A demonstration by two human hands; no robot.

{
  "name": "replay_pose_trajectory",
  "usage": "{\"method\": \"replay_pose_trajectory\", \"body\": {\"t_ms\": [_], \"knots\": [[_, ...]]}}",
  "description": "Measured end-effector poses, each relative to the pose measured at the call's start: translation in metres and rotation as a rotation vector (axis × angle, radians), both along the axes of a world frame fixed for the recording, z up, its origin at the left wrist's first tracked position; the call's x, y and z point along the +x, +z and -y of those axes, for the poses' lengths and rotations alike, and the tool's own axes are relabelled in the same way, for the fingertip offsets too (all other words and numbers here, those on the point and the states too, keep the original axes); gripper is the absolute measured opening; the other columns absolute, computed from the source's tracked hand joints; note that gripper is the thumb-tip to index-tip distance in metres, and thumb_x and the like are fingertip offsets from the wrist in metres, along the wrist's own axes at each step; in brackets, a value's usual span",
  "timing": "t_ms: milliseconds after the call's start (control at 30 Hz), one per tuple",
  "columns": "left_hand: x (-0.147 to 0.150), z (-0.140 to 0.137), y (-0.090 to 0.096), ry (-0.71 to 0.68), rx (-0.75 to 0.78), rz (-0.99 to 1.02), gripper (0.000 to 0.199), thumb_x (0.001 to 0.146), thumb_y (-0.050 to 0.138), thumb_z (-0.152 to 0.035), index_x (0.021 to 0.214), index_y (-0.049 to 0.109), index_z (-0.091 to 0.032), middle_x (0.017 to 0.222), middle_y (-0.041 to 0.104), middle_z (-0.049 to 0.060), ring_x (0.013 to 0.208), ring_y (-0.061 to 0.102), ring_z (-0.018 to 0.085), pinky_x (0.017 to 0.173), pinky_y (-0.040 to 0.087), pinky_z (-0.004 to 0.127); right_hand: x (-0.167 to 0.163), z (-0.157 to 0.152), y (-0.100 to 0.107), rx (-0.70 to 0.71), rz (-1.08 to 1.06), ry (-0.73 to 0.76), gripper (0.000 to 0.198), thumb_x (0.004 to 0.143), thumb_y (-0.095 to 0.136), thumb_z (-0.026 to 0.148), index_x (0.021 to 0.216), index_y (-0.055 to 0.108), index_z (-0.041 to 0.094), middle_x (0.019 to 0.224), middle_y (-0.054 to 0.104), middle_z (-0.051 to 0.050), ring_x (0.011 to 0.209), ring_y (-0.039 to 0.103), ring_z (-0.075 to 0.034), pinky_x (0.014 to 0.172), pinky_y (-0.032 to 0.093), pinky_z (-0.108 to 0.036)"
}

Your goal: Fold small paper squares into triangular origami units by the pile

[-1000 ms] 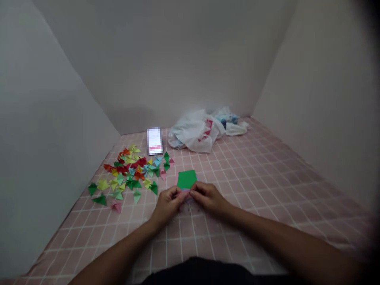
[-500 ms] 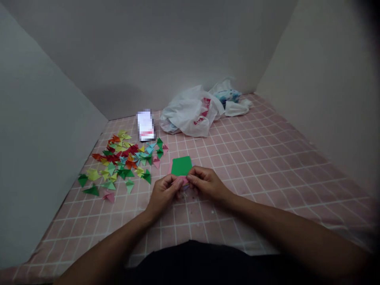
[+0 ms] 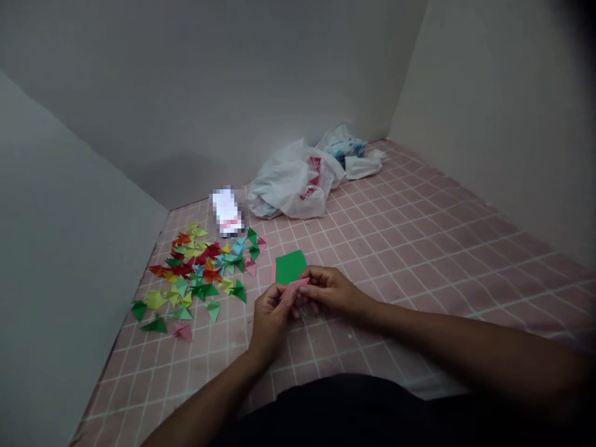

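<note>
A small folded piece of pink paper [image 3: 298, 283] is pinched between my two hands, close to the front edge of a stack of square paper. My left hand [image 3: 274, 310] grips its left end between thumb and fingers. At its right end, my right hand [image 3: 330, 290] closes on it the same way. Green paper [image 3: 290, 267] tops the stack, with a pink sheet's edge showing at its left. To the left lie several folded paper pieces [image 3: 203, 290] in green, red, orange, yellow, blue and pink. My fingers partly cover the pink paper's shape.
A lit phone [image 3: 226, 211], its screen blurred, lies behind the folded pieces. White plastic bags [image 3: 293, 180] with red print rest against the back wall. A pink checked cloth [image 3: 395, 248] covers the surface, with walls at the back, left and right.
The view has tilted and shifted slightly. Between my hands the pink paper now shows as a narrower, slanted strip. Both hands keep their pinch on it.
</note>
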State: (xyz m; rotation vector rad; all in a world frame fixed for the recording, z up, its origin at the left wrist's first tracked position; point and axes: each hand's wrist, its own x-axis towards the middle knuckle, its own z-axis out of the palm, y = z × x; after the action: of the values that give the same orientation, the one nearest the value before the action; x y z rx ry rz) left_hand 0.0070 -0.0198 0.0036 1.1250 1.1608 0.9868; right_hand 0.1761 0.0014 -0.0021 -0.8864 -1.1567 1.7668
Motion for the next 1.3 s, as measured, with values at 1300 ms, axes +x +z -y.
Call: {"method": "replay_pose_trajectory", "body": {"t_ms": [1300], "knots": [[0.026, -0.026, 0.031, 0.007, -0.187, 0.177, 0.036, 0.065, 0.086, -0.041, 0.072, 0.063, -0.015, 0.062, 0.063, -0.001, 0.051, 0.057, 0.01, 0.05, 0.046, 0.021, 0.009, -0.003, 0.013, 0.13, 0.151, -0.121, 0.018, 0.082, 0.064, 0.033, 0.076, 0.053, 0.02, 0.062, 0.062, 0.002, 0.046, 0.054, -0.009, 0.044, 0.04, -0.02]]}}
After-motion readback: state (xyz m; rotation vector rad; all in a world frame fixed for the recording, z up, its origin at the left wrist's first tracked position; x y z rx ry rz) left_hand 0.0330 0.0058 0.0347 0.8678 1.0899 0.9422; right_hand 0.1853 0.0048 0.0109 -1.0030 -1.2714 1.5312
